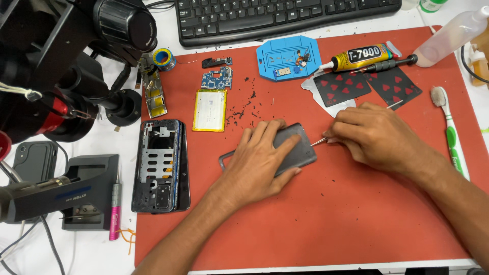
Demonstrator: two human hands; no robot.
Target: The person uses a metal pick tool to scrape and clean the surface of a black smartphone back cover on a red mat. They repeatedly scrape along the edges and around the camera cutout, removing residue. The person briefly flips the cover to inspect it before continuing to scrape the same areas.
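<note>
left hand (260, 160): fingers spread flat, pinning grey phone back cover (290, 150) to red mat (326, 219) mid-bench | right hand (374, 135): fingers pinched on thin metal tool (319, 141), tip at cover's right edge | risk: tool may slip and gouge cover or jab left fingers if cover shifts

The left hand (257, 163) lies flat on a dark grey phone back cover (293, 147), pressing it to the red mat (316, 219). The right hand (374, 135) pinches thin metal tweezers (319, 141), tip at the cover's right edge. Beside them lie a stripped phone frame (160, 165), a battery (210, 110), a blue circuit board (217, 79) and playing cards (367, 86).
</note>
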